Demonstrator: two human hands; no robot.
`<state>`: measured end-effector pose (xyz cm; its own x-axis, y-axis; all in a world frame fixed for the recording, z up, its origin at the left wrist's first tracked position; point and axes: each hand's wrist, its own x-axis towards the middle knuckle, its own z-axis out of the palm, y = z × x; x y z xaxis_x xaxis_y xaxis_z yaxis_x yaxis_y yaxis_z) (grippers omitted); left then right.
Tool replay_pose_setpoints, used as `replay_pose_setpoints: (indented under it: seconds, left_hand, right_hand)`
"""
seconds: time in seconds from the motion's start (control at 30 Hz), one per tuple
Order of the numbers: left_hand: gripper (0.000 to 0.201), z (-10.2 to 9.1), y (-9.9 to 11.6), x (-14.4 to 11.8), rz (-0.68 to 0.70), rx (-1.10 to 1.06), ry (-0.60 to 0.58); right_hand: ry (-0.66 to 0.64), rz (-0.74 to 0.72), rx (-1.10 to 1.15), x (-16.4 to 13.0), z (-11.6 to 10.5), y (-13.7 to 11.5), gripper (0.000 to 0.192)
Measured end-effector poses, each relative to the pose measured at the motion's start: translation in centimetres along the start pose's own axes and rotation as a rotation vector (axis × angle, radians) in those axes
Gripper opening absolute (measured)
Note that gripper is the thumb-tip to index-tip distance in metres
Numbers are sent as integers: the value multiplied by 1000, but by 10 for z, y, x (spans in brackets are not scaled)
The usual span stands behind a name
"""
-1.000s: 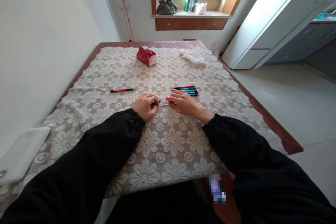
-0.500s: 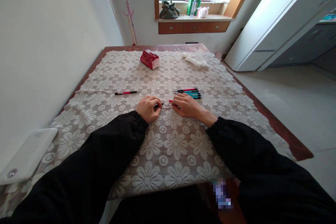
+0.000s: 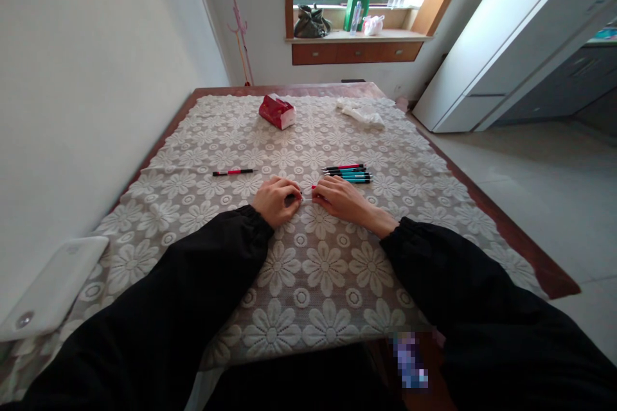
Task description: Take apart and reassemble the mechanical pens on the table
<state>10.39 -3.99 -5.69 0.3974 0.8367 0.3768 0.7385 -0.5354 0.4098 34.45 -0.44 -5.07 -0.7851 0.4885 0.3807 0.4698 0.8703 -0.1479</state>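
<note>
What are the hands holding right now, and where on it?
A pen, red end showing, pinched between both hands: left hand on one end, right hand on the other.

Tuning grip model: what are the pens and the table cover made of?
Pens: likely glossy plastic, with bright teal, red and black barrels.
Table cover: white lace-like cloth or vinyl, openwork flowers; wooden table edge beyond it.
Left hand and right hand pinch one pen.

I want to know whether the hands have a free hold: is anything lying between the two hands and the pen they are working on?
Nothing visible does. The left hand and the right hand both already grip the pen between them, on the lace tablecloth; the bundle of pens lies apart, behind the right hand.
</note>
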Motion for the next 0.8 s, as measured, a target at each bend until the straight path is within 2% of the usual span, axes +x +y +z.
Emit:
replay_pose_setpoints:
  seconds: [0.2, 0.37, 0.57, 0.8]
  left_hand:
    - [10, 0, 0, 0, -7, 1, -8]
    - [9, 2, -4, 0, 21, 10, -7]
    - [7, 0, -1, 0, 22, 0, -12]
    - [9, 0, -1, -1, 25, -8, 21]
  right_hand:
    - [111, 56, 25, -3, 2, 8, 20]
    - [76, 46, 7, -5, 4, 16, 19]
    - [71, 72, 1, -3, 1, 12, 16]
    - [170, 121, 92, -2, 1, 11, 15]
